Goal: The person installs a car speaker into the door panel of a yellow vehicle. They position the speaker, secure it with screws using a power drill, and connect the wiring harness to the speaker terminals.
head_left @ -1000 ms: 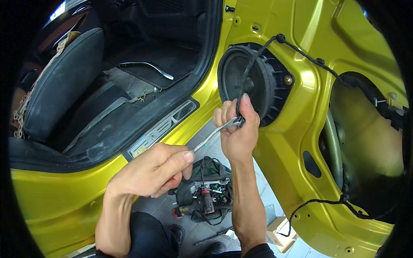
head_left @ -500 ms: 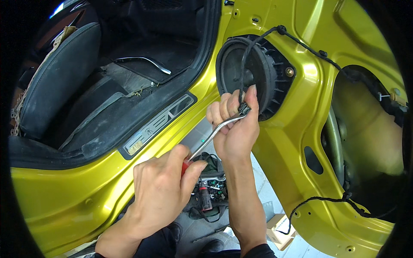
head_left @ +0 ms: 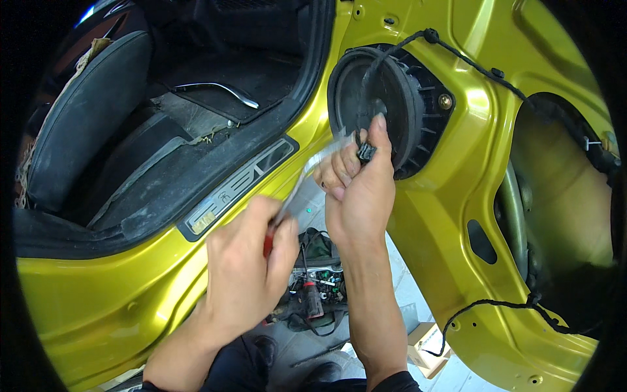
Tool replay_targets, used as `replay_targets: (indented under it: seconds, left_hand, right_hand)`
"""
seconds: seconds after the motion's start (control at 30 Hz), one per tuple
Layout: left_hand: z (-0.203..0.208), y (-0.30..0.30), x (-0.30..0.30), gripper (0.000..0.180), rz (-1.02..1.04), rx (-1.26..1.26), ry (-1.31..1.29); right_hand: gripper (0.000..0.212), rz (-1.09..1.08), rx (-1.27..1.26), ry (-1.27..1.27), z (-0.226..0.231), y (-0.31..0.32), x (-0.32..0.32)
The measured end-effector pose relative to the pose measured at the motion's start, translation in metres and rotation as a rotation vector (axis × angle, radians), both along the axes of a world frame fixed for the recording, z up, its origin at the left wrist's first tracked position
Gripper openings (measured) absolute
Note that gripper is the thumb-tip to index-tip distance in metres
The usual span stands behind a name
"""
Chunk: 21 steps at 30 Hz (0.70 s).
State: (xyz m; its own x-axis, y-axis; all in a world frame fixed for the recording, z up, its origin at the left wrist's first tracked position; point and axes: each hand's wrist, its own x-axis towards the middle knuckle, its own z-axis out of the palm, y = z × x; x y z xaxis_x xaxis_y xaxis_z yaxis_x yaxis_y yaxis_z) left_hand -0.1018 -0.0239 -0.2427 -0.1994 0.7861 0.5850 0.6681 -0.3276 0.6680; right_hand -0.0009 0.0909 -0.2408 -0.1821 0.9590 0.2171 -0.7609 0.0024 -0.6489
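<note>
My left hand [head_left: 241, 264] is closed around the red handle of a pry tool [head_left: 297, 186] with a bent metal shaft. The shaft is smeared by motion, and its tip is beside the fingers of my right hand [head_left: 362, 202]. My right hand is closed on a small black wiring connector [head_left: 366, 153], thumb pointing up. From it a black taped cable [head_left: 392, 49] runs up across the round black speaker [head_left: 349, 81] in the yellow-green car door [head_left: 444, 215]. Both hands are in front of the speaker's lower edge.
A dark seat [head_left: 98, 124] stands inside the car, left of the door sill [head_left: 241, 186]. An open tool bag [head_left: 320, 245] with a red-and-black screwdriver [head_left: 312, 300] lies on the floor below. A cardboard box [head_left: 428, 346] sits under the door. Another black cable [head_left: 483, 302] hangs lower on the door.
The pry tool's tip has come away from the connector, swinging up and to the left. My right hand keeps its grip on the connector. The view has shifted slightly.
</note>
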Motion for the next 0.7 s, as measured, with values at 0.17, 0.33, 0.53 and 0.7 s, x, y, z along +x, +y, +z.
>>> replay_targets:
  seconds: [0.17,0.33,0.53,0.7]
  left_hand:
    - [0.022,0.055,-0.001,0.026,-0.186,0.347,0.105]
    - [0.029,0.076,0.000,0.020,-0.240,0.431,0.131]
    - [0.027,0.077,0.000,0.015,-0.300,0.289,0.040]
    - [0.024,0.079,-0.003,0.014,-0.322,0.251,0.016]
  right_hand:
    - [0.033,-0.096,0.003,-0.087,0.001,0.002,-0.001]
    - [0.043,-0.109,0.051,-0.209,-0.002,0.006,0.003]
    - [0.044,-0.033,0.060,-0.195,-0.008,0.010,0.009]
    - [0.044,-0.003,0.062,-0.231,-0.007,0.010,0.011]
